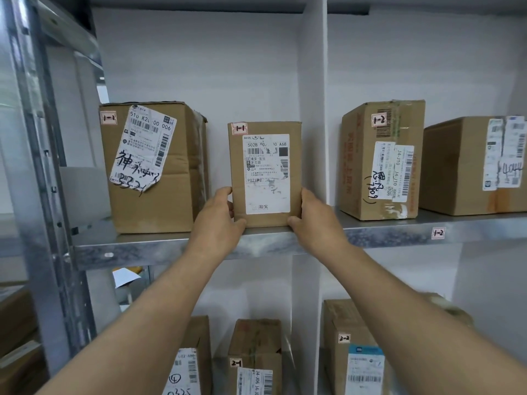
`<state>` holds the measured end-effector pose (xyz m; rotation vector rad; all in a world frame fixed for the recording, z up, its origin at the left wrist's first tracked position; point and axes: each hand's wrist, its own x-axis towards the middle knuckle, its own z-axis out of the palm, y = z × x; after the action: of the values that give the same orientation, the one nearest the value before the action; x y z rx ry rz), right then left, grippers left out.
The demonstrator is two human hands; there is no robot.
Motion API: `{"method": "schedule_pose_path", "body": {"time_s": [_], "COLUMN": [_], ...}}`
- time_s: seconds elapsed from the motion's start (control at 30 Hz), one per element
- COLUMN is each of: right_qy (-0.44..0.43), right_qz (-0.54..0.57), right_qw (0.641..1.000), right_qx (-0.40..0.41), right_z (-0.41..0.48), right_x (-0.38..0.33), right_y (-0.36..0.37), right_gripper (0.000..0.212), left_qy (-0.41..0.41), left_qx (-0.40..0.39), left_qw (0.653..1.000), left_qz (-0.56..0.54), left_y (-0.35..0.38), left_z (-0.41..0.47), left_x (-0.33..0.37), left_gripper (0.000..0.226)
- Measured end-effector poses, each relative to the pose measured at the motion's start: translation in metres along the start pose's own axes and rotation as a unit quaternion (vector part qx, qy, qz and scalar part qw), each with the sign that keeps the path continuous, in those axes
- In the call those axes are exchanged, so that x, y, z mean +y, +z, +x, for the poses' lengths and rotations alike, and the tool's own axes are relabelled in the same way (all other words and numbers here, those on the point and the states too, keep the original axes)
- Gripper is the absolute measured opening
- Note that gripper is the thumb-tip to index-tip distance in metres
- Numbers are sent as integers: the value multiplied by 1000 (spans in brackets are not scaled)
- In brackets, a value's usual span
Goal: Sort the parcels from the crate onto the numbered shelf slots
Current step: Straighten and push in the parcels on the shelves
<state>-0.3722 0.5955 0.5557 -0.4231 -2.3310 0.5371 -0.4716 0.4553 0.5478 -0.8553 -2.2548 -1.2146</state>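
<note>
A small brown parcel (pixel 266 173) tagged "1-1" stands upright on the upper metal shelf (pixel 159 249), in the left slot. My left hand (pixel 221 215) grips its lower left edge, thumb at the front corner. My right hand (pixel 312 218) grips its lower right edge the same way. A larger parcel (pixel 154 166) also tagged "1-1" stands to its left, a small gap apart. The crate is out of view.
A white divider (pixel 312 95) separates slot 1-1 from slot 1-2, marked by a shelf label (pixel 438 232). Two parcels (pixel 380 161) (pixel 473 166) stand in 1-2. The lower shelf holds parcels tagged 2-1 (pixel 255 354) and 2-2 (pixel 353 349). A steel upright (pixel 42 181) rises at the left.
</note>
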Motion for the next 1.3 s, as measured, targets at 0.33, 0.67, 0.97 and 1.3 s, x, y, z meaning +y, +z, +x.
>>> {"method": "schedule_pose_path", "body": {"time_s": [0.33,0.67,0.97,1.3], "right_qy": [-42,-121,-50,-22], "right_qz": [-18,32,28,62], "right_qw": [998,992,997,997], "right_qx": [53,24,-56,-51], "right_z": [-22,-33,-1,8], "right_x": [-13,-103,-133,-127], "right_y": [-13,25,78,88], "right_gripper": [37,36,30,36], "left_qy": [55,-11,-112,-57], "left_qx": [46,174,32,64], "left_qw": [996,984,993,996], "left_qz": [-47,-17,-29,13], "left_y": [-33,-118,-129,-126], "left_z": [-30,-21,2,-12], "left_x": [-6,-70,-102,-106], "left_gripper": [68,72,78,48]}}
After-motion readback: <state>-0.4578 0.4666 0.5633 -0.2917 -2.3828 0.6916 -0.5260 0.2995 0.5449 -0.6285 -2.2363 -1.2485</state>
